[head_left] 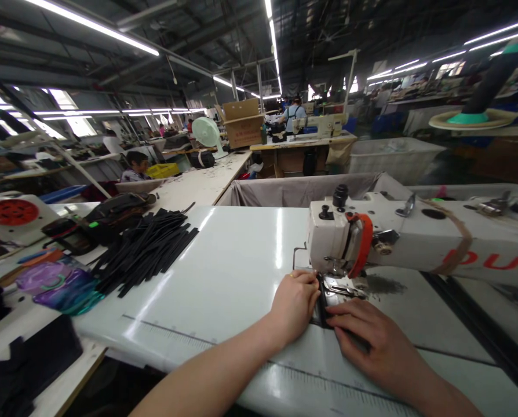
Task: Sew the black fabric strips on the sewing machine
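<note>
Two bare hands are working a black strip (pixel 322 310) at a sewing machine (pixel 411 231).
The right hand (pixel 374 333) is resting fingertips against the strip's near end, whether pinching I cannot tell; the left hand (pixel 294 304) is curling round its far part, grasping it; the machine's head is standing just beyond both hands; loose black strips (pixel 150 249) are lying well left of the left hand; farther beyond, a fan (pixel 207 132) is standing.
</note>
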Motion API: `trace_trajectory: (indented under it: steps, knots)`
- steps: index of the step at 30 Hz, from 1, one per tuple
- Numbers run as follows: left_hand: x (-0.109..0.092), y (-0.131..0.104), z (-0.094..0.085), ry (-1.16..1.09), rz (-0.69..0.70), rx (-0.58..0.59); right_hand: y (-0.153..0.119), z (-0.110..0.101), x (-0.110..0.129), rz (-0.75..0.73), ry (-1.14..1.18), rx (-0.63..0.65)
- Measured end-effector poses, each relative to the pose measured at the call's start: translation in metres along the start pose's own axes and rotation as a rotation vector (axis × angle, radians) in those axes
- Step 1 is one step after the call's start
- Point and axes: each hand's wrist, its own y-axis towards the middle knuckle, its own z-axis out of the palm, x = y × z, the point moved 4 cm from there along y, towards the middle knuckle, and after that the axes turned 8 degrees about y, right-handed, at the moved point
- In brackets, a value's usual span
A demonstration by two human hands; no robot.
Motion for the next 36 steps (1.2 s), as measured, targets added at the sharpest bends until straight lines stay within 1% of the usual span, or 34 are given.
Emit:
trace_trajectory:
  steps: [6,12,15,18,23,36]
  knots:
    - [-0.001,0.0,-0.001,0.015,-0.001,0.011,0.002,0.003,-0.01,0.026,-0.03,-0.016]
    - [-0.003,0.001,-0.003,0.029,-0.018,0.044,0.007,0.006,-0.016,0.05,-0.121,-0.019]
    - [-0.004,0.002,-0.004,0.046,-0.015,0.063,0.006,0.009,-0.018,0.066,-0.175,0.005]
    - [-0.005,0.002,-0.005,0.058,-0.009,0.067,0.006,0.011,-0.018,0.073,-0.197,0.042]
    - [-0.006,0.002,-0.004,0.091,-0.001,0.081,0.006,0.011,-0.018,0.084,-0.184,0.055]
    - [-0.011,-0.001,0.0,0.213,-0.024,0.076,0.006,0.01,-0.017,0.074,-0.186,0.026]
